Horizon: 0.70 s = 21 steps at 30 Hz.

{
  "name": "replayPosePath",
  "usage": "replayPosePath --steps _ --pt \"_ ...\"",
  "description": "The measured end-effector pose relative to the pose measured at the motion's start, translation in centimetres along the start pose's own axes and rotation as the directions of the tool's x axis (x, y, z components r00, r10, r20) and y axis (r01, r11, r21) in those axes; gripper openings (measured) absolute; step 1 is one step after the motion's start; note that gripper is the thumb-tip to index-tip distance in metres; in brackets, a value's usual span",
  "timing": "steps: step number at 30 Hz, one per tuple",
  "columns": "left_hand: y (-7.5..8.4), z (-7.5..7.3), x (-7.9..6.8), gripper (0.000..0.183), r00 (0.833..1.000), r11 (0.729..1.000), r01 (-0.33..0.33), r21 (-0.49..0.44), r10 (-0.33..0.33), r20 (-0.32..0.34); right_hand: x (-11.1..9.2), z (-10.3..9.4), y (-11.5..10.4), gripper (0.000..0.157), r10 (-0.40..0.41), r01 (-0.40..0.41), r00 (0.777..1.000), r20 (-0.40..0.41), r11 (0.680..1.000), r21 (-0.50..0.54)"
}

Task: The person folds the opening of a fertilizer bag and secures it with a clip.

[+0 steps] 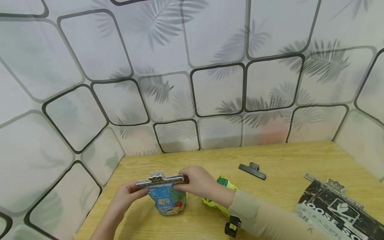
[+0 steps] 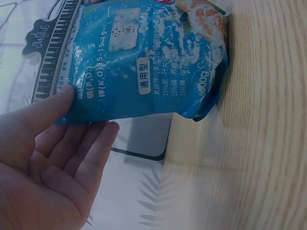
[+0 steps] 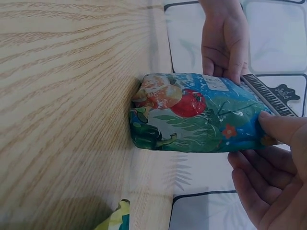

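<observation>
Now, a blue bag (image 1: 166, 201) is upright between the person's two hands, with its bottom down by the wooden surface (image 1: 195, 158). Across its top sits a long clip (image 1: 159, 180) with piano keys drawn on it. The left hand (image 1: 127, 196) has one end of the bag's top, near the end of the clip. Its grip is a pinch, with the thumb on the near side. The right hand (image 1: 196, 181) has the other end, and its grip is a pinch too. Up close, the bag shows white words, a pale sticker, a red tomato and a little orange flower.

A yellow and green bag (image 1: 224, 181) lies near the blue one, partly hidden by the right arm. That arm has a light tan sleeve (image 1: 258, 213). Farther back on the surface lies a black clip (image 1: 252, 170), touching nothing else. Well off to the right is a big black bag (image 1: 339, 210) with white letters, and a pale clip (image 1: 336, 184) is at its top. Behind it all, the wall (image 1: 219, 90) has boxes with round corners and gray leaves.
</observation>
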<state>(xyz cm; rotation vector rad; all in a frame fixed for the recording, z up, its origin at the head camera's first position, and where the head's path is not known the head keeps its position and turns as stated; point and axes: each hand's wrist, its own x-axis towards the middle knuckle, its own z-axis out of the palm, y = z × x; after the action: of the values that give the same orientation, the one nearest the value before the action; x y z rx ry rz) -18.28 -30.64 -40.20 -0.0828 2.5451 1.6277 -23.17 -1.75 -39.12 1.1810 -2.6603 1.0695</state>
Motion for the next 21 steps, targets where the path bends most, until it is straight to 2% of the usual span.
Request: replayPosePath --steps 13,21 --pt "0.13 -0.14 -0.14 0.029 1.000 1.000 0.010 -0.013 -0.009 0.019 -0.03 0.13 0.00 0.012 0.058 -0.058 0.998 0.005 0.991 0.120" --pt "-0.08 -0.24 0.03 0.034 0.999 0.999 0.003 -0.033 -0.001 0.043 -0.16 0.26 0.25 0.023 0.065 -0.062 0.998 -0.016 0.988 0.145"
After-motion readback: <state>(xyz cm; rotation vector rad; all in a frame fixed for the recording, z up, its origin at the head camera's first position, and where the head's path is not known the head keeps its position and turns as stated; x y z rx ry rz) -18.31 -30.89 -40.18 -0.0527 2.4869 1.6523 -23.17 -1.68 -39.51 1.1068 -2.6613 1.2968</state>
